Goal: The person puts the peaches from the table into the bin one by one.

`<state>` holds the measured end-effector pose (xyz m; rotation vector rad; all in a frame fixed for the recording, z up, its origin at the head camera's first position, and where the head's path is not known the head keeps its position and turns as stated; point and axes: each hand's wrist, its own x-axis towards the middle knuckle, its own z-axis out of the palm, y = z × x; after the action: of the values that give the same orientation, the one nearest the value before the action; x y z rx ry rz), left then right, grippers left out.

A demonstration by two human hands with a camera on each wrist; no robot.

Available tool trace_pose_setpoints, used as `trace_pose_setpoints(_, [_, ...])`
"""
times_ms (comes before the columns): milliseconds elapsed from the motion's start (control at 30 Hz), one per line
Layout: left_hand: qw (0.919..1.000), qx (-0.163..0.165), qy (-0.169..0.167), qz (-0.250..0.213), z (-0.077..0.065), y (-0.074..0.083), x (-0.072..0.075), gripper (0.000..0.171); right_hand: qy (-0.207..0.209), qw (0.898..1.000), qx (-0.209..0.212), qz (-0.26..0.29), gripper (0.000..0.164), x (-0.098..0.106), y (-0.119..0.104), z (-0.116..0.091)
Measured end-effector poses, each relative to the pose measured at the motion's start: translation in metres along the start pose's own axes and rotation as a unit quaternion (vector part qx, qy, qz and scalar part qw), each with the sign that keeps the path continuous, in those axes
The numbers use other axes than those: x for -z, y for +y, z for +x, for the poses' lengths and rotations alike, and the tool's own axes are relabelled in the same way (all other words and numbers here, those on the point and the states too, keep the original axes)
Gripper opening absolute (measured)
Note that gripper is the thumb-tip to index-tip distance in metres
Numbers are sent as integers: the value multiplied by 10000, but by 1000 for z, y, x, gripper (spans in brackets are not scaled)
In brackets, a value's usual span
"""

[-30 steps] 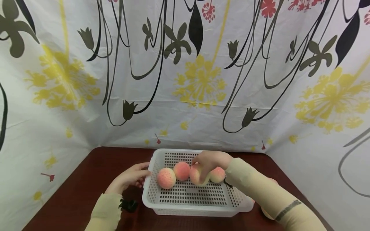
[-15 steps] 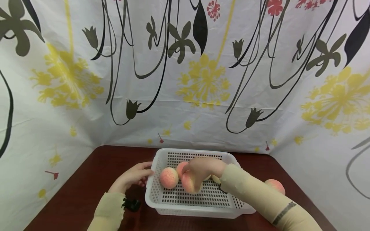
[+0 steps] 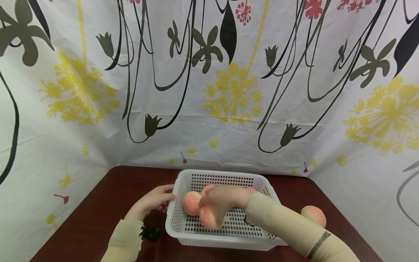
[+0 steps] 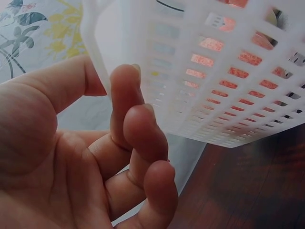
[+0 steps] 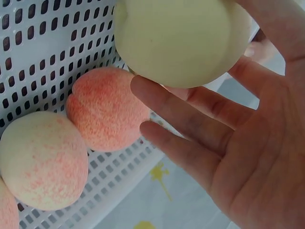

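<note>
A white perforated plastic basket (image 3: pixel 226 239) stands on the dark table. My left hand (image 3: pixel 153 201) grips its left rim, with the thumb over the edge and curled fingers (image 4: pixel 143 124) against the outer wall. Inside the basket, my right hand (image 3: pixel 225 198) holds a pink and yellow peach (image 3: pixel 207 217); its pale underside (image 5: pixel 183 43) fills the top of the right wrist view. Left of that hand lies another peach (image 3: pixel 191 203). Behind the hand a redder peach (image 3: pixel 207 189) is partly covered, and a third (image 3: pixel 251 190) barely shows above the wrist.
One peach (image 3: pixel 313 215) lies on the table right of the basket, beside the right forearm. The dark red-brown table (image 3: pixel 85 218) runs back to a white floral sheet (image 3: pixel 212 149), which also hangs along both sides.
My right hand has carried its peach leftward and toward the front of the basket. The left hand stays on the rim. The view has shifted slightly, and the table peach shows more fully.
</note>
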<state>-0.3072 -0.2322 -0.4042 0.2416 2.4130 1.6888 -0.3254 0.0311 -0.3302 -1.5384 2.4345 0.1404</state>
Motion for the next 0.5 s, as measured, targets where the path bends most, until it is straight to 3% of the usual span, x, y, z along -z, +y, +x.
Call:
trace_pose_setpoints(133, [10000,-10,3,-6,-1,0,-1,57,-125,9995,-277,-46,68,-2,-6,1])
trace_pose_setpoints(233, [10000,-15,5,-19,-1,0,-1,58,-141,9993,-113,-321,72,-5,-9,5])
trace_pose_setpoints(333, [10000,-55,4,-7,-1,0,-1,58,-72,9980,347,-523,63,-7,-9,9])
trace_pose_setpoints(400, [10000,-62,-1,-11,0,0,-1,58,35,9974,585,-427,49,-6,-8,12])
trace_pose_setpoints(500, [10000,-57,41,-15,0,0,0,57,236,9970,731,-62,40,-3,-8,15])
